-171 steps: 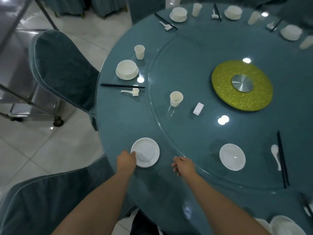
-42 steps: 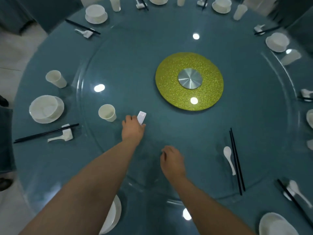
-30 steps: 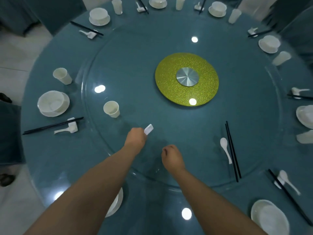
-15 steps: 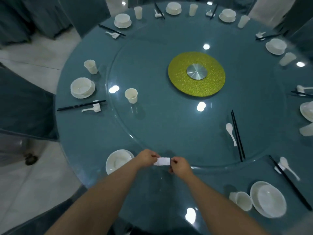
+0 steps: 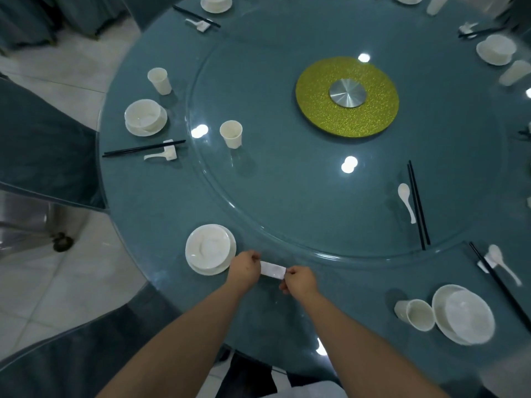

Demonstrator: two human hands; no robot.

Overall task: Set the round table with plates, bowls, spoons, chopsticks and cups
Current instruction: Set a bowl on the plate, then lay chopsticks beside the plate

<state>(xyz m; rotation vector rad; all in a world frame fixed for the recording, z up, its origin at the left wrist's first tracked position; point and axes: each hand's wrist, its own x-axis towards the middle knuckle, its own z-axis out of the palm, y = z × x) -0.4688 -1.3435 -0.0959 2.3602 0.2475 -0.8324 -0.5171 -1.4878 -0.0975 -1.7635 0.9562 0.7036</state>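
A small white chopstick rest (image 5: 272, 269) lies crosswise on the teal table rim near the front edge. My left hand (image 5: 243, 268) pinches its left end and my right hand (image 5: 298, 282) pinches its right end. Just left of my left hand stands a white bowl on a plate (image 5: 210, 248). A loose white cup (image 5: 231, 134) stands on the glass turntable (image 5: 287, 202). A white spoon (image 5: 406, 203) and black chopsticks (image 5: 418, 205) lie on the turntable at the right.
Finished settings ring the table: bowl, cup, spoon and chopsticks at the left (image 5: 146, 117), and a bowl with a tipped cup (image 5: 416, 313) at the front right. A green disc (image 5: 347, 96) marks the centre. Teal chairs (image 5: 43, 145) stand at the left.
My left hand picked the white rest off the turntable and carried it to the front rim beside the plate. My right hand joined it and now holds the other end.
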